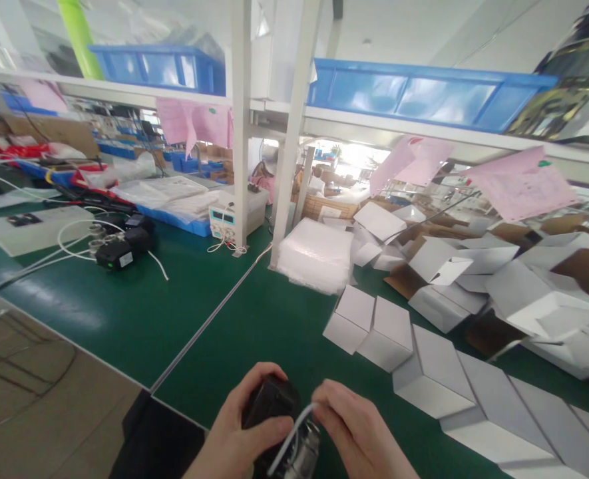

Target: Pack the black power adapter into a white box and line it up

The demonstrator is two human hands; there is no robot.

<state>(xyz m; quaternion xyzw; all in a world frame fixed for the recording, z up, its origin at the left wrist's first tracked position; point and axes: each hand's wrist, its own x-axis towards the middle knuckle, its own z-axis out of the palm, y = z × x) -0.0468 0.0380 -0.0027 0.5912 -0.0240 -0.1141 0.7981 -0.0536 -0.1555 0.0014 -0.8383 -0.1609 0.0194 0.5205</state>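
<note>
My left hand grips a small black device with a metal fitting at its lower end, held just above the near edge of the green table. My right hand pinches a white tube that runs across the device. Both hands are close together at the bottom centre of the head view. Similar black devices with white tubing lie on the table at the left.
Closed white cartons stand in a row to the right, with a heap of open white boxes behind. A stack of bubble-wrap bags leans by the white post. Blue bins sit on the shelf overhead.
</note>
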